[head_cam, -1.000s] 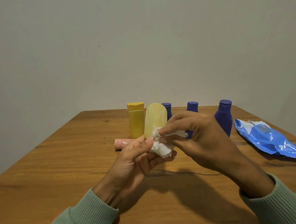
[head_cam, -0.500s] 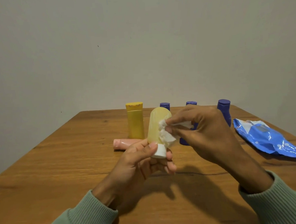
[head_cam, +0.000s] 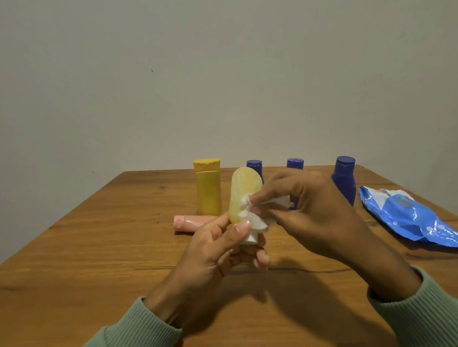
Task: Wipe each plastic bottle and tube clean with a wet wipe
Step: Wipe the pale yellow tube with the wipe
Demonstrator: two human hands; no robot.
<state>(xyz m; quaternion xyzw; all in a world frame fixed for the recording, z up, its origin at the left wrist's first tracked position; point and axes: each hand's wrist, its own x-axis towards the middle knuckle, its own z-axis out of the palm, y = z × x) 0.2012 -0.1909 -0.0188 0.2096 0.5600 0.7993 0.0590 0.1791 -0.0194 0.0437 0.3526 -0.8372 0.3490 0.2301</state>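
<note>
Holding: left hand (head_cam: 213,251) grips yellow tube (head_cam: 243,188) low.
Wiping: right hand (head_cam: 312,211) pinches wet wipe (head_cam: 255,221).
Risk: sideways push may lever the yellow tube loose.

Both hands (head_cam: 216,251) (head_cam: 312,214) close together, curled.

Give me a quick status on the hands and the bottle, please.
Left hand grips pale yellow bottle low. Right hand pinches wet wipe against its side. Pink tube and wipe pack lie clear.

Seemingly a home room: a wooden table (head_cam: 94,260) against a bare grey wall (head_cam: 217,67).
</note>
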